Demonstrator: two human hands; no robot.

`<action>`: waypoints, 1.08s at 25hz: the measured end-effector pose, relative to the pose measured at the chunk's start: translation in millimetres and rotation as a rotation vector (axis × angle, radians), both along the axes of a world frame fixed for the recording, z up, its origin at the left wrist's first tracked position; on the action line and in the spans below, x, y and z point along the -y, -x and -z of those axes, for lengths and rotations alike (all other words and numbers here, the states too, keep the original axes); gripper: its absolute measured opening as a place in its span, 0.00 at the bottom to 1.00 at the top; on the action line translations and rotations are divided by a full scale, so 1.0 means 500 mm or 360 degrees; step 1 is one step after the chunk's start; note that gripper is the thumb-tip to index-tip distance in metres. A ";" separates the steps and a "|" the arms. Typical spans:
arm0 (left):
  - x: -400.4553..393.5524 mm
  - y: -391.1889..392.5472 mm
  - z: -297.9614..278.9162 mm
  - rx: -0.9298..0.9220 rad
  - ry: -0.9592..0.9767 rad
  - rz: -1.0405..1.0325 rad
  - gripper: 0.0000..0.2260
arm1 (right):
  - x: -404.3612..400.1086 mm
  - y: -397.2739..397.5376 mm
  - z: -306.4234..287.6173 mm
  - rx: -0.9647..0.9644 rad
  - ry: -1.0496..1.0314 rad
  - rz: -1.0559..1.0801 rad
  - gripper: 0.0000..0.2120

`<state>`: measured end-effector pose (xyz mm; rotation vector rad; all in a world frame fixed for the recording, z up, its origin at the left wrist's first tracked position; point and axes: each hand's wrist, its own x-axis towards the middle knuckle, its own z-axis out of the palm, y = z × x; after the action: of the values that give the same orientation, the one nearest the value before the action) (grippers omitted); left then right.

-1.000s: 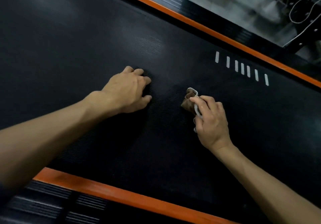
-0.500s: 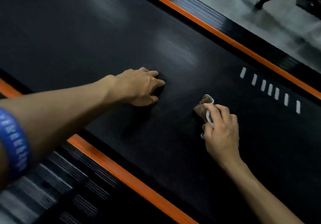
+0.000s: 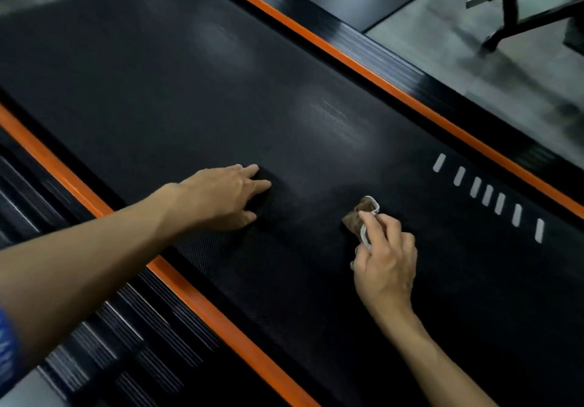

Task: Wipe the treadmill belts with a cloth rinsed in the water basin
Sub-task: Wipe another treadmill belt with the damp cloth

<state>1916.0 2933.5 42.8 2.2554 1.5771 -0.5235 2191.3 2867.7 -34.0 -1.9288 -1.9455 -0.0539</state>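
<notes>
Belt [image 3: 316, 74]: black, textured, running diagonally through the head view; we take it as our landmark; pale sheen patches lie on it beyond the hands, wet or glare, we cannot tell which.

Cloth [image 3: 358, 217]: brown, white-edged, bunched small; on the belt, toward its right half, pressed down at the fingertips.

Right hand [image 3: 384, 256]: ours; fingers curled over the cloth, pinching it against the belt; working hand.

Left hand [image 3: 221, 196]: ours; resting on the belt near its left edge, fingers extended forward and loosely together, holding nothing; we judge it a brace.

Marks [image 3: 488, 195]: a row of short white bars printed on the belt, right of the cloth, near the right edge.

Rails [image 3: 202, 305]: orange strips with ribbed black steps flanking the belt on both sides.

Frame [image 3: 518, 5]: dark, standing on the floor beyond the belt's right rail; blurred.

Basin: not in view.

Risks, as we judge them: the cloth is wadded so tight that it touches little of the belt, so streaks may be missed; the belt could slip under our leaning left hand and tip us forward; an unrinsed cloth would only smear the dirt; fingertips could scrape the rough weave if the cloth slips out.
</notes>
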 end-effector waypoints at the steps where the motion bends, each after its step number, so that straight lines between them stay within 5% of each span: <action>1: -0.003 0.000 -0.003 -0.0009 -0.0012 -0.0006 0.31 | -0.002 0.003 -0.001 -0.0002 0.0023 0.0002 0.26; 6: -0.024 0.002 -0.002 -0.0051 -0.0010 0.0097 0.32 | 0.009 0.019 -0.025 -0.0099 0.0118 0.0012 0.23; 11: -0.075 0.042 -0.027 0.0156 -0.0143 0.0056 0.26 | 0.053 0.144 -0.050 0.0056 0.0240 -0.0873 0.18; 14: -0.101 0.042 -0.025 0.0208 -0.0189 0.0071 0.25 | -0.035 0.084 -0.048 0.0276 0.0109 -0.1243 0.16; 16: -0.104 0.044 -0.028 0.0278 -0.0219 0.0091 0.25 | -0.137 -0.006 -0.044 0.0341 0.0052 -0.0919 0.16; 20: -0.101 0.053 -0.043 0.0404 -0.0351 0.0172 0.27 | -0.292 -0.136 -0.071 -0.0243 0.0185 0.0329 0.12; 22: -0.111 0.060 -0.056 0.0436 -0.0385 0.0134 0.27 | -0.300 -0.068 -0.055 -0.0199 0.0180 0.0392 0.11; 27: -0.119 0.063 -0.081 0.0512 -0.0464 -0.0021 0.25 | -0.113 0.264 -0.034 -0.0214 0.0141 -0.0869 0.13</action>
<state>1884.5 2992.8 83.2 2.3831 1.5793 0.0811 2059.2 2924.3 -16.9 -1.3454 -2.3355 0.3090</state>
